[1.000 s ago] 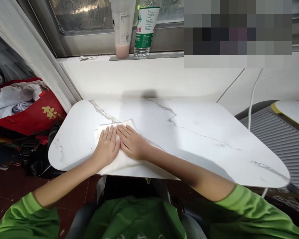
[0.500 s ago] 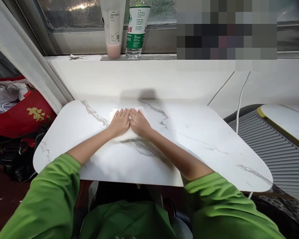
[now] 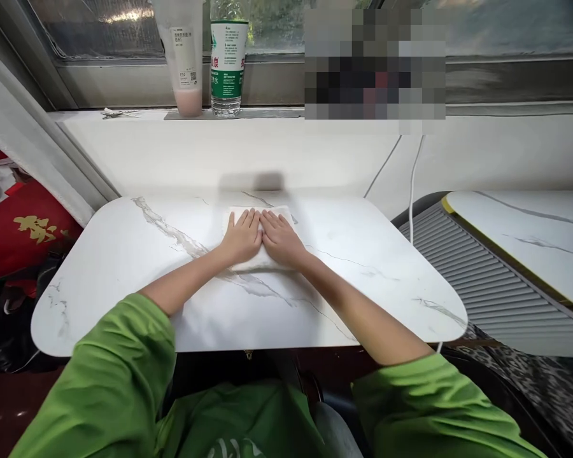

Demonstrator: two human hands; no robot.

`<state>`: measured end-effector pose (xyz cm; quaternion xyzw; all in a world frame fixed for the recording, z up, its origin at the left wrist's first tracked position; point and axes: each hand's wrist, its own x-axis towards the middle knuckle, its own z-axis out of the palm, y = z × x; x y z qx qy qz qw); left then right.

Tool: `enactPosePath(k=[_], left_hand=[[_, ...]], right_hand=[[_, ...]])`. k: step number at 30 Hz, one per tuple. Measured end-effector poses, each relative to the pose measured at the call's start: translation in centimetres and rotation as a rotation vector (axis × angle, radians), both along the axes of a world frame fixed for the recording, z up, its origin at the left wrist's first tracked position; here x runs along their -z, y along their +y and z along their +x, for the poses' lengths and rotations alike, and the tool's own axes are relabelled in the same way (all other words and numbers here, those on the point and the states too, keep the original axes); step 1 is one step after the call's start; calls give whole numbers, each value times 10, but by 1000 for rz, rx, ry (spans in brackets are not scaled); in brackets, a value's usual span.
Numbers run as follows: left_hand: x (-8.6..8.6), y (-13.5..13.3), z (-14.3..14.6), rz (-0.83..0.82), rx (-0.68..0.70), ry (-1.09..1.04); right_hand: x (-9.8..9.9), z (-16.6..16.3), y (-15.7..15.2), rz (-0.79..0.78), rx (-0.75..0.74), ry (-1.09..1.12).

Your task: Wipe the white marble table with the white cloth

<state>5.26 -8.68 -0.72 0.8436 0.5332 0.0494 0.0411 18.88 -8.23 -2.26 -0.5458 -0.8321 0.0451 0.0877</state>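
A folded white cloth (image 3: 281,213) lies near the far edge of the white marble-patterned table (image 3: 124,267). My left hand (image 3: 241,235) and my right hand (image 3: 281,239) rest side by side on top of it. Both lie flat with fingers stretched out and pointing away from me, pressing the cloth against the tabletop. Most of the cloth is hidden under my palms. My green sleeves show at the bottom of the view.
On the window sill stand a bottle with pink liquid (image 3: 184,57) and a green-labelled water bottle (image 3: 228,60). A red bag (image 3: 21,229) lies at the left. A grey ribbed unit (image 3: 482,273), a white cable (image 3: 413,184) and a second tabletop (image 3: 530,229) are at the right.
Both hands have slid the cloth from the table's near left edge across to the far middle. The hands stayed flat on it throughout.
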Motion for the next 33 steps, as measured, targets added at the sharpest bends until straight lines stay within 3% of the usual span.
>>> enactPosePath(k=[7,11,16,25,28,33], left_hand=[[-3,-91,10,-19,98,78],[-5,-110,17,-17,163,102],[-8,-79,32,-48,137,84],[-3,49,71,-61,107,34],[-1,62,75,-61,103,30],[1,50,71,-56,115,40]], right_hand=[[11,25,-101,152,-112,27],[13,36,-123,206,-148,79],[12,44,-91,152,-88,91],[4,69,37,64,67,85],[3,73,50,61,82,103],[11,75,35,116,113,334]])
